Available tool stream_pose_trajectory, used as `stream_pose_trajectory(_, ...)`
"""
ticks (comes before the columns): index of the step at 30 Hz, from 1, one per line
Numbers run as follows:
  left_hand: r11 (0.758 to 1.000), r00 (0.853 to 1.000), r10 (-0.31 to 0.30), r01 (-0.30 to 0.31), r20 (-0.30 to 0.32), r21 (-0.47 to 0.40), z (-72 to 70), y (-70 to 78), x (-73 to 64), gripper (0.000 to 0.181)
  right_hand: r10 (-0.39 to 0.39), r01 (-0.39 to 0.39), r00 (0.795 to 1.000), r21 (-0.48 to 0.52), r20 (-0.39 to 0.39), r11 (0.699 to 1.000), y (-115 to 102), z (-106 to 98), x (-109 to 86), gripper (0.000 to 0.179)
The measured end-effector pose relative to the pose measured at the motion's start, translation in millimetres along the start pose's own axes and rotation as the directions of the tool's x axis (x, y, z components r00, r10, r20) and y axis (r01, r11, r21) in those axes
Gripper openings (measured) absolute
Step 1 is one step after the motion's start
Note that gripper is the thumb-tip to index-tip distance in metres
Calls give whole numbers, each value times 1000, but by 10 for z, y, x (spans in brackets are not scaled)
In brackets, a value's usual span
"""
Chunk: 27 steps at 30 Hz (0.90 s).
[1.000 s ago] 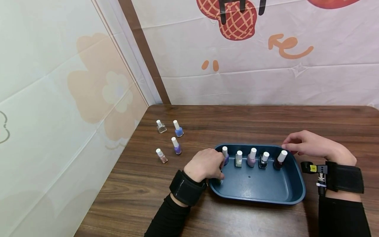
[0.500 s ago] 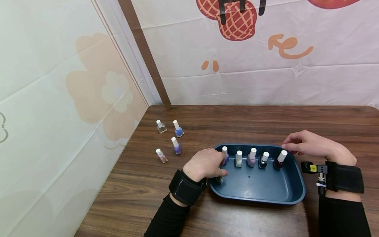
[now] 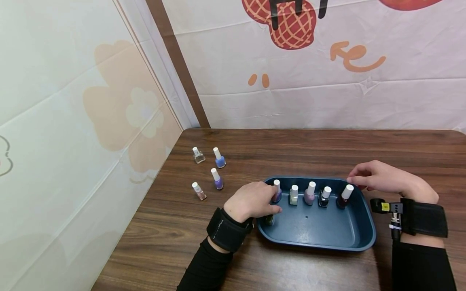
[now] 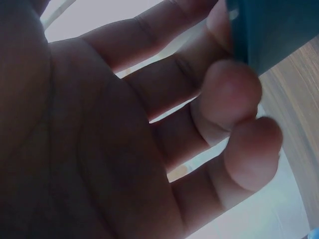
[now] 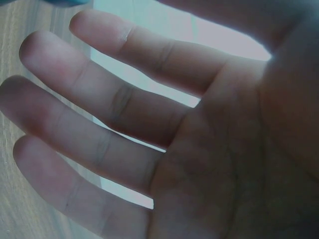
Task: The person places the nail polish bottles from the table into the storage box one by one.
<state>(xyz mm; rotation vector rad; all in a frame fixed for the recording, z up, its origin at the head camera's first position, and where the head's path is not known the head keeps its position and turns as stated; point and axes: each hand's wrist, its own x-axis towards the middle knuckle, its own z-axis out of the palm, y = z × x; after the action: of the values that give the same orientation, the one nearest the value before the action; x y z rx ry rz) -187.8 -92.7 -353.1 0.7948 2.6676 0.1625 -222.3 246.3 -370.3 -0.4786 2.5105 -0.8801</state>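
In the head view my left hand (image 3: pixel 251 201) reaches over the left rim of a blue tray (image 3: pixel 316 241), thumb extended away from the other fingers. Just under that thumb stands a dark nail polish bottle (image 3: pixel 269 220), mostly hidden. A purple nail polish bottle (image 3: pixel 277 195) is close to the fingertips; contact cannot be told. The left wrist view shows loosely bent fingers (image 4: pixel 232 94) against the tray wall (image 4: pixel 241 30). At the tray's back right corner my right hand (image 3: pixel 393 180) rests with relaxed fingers (image 5: pixel 50 55), holding nothing.
Along the tray's back stand a pale bottle (image 3: pixel 293 196), a lilac bottle (image 3: pixel 309 195), a black bottle (image 3: pixel 324 197) and a dark red bottle (image 3: pixel 344 198). Left on the table are clear (image 3: pixel 199 157), blue (image 3: pixel 220 161), purple (image 3: pixel 218 182) and pinkish (image 3: pixel 200 194) bottles.
My left thumb has lifted off to the right, away from the dark bottle, which now shows beneath it. The right hand and the other bottles stay in place.
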Motion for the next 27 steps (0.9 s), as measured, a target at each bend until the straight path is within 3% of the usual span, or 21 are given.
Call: stream_pose_trajectory(27,999,1000,14,-14,-9,-31,6,-22,14,24,25,-25,1000,-13,0,1000,7,3,13,31)
